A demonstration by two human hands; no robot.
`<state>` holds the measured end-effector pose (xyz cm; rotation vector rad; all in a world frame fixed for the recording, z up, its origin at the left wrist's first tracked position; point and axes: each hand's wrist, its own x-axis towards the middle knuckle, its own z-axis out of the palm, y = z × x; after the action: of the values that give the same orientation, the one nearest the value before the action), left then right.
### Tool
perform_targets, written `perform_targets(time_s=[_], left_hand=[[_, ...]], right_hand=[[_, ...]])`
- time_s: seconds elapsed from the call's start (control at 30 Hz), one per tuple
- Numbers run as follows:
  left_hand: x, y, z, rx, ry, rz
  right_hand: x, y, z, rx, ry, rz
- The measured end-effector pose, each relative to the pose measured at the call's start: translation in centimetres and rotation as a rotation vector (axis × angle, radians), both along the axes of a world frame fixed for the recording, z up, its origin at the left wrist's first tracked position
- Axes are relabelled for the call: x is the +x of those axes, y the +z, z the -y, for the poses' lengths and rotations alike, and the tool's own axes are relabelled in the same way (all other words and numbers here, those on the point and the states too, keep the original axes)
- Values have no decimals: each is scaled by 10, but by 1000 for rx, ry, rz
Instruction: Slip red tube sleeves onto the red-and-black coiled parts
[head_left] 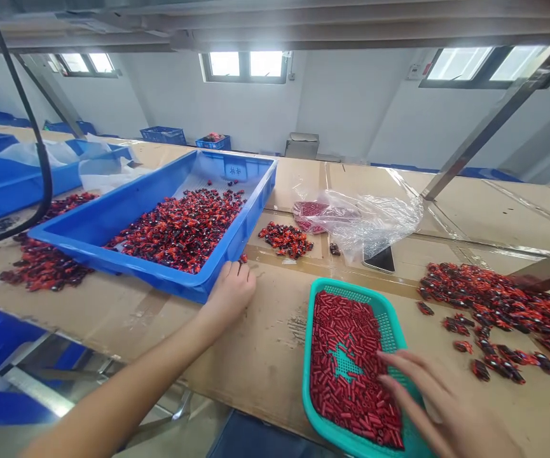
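Observation:
My left hand (pixel 233 286) rests on the table beside the near right corner of a blue plastic tray (pixel 126 259), its fingers curled; what they hold, if anything, is hidden. A small orange-red piece (pixel 243 258) shows just past its knuckles. Inside the tray lies a heap of small red-and-black parts (pixel 179 229). My right hand (pixel 439 397) reaches over the right rim of a green mesh basket (pixel 309 356), fingers stretched and apart, tips by the short dark-red tubes (pixel 346 401) in it. No tube is visible between those fingers.
Loose red-and-black parts (pixel 489 305) spread at right, another small pile (pixel 285 239) behind the basket, more left of the tray. A clear plastic bag (pixel 379 216) with red pieces and a phone (pixel 379 259) lie farther back. Metal posts (pixel 489 121) rise from the table.

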<state>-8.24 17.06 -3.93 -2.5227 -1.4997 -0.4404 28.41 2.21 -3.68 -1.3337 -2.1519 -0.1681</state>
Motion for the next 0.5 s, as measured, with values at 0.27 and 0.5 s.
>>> perform_targets(time_s=[0.27,0.5], left_hand=[[-3,-4,24,-24,-102,377],[13,8,64,-187,-146,896]], right_hand=[[-44,-17,-12,-111,114,233],[-47,1,-12,-188,120,118]])
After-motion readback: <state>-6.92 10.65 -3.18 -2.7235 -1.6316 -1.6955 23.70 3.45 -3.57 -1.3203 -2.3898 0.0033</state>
